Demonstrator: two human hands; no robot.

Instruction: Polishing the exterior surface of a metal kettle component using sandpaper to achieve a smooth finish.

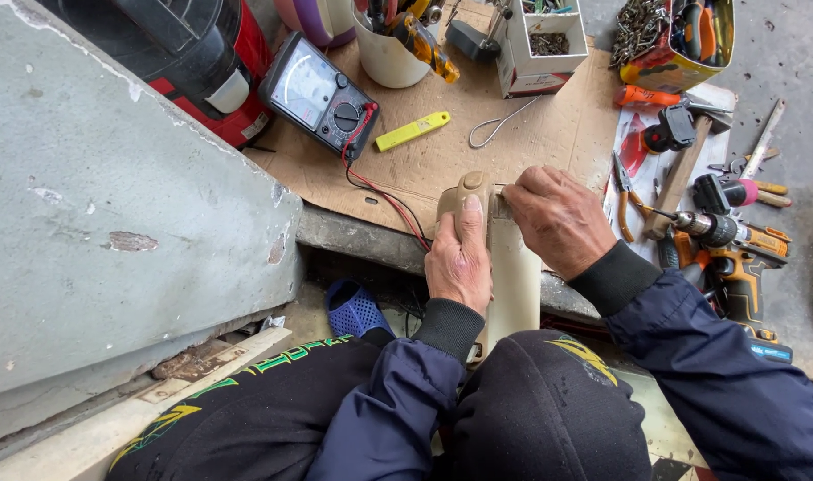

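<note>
A long beige plastic housing (516, 276) stands propped between my knees, its rounded top end leaning on the edge of a sheet of cardboard (442, 160). My left hand (460, 258) wraps around the left side of that top end, thumb laid along it. My right hand (558, 218) presses on the right side of the top, fingers curled over the edge. Red and black leads (384, 191) run from an analog multimeter (322, 93) to just under my left hand.
A cordless drill (731, 254) lies at the right beside pliers (622, 191), a hammer (682, 160) and screwdrivers. At the back stand a white cup of tools (388, 49), a box of screws (544, 44) and a yellow tester (412, 131). A grey slab (112, 223) fills the left.
</note>
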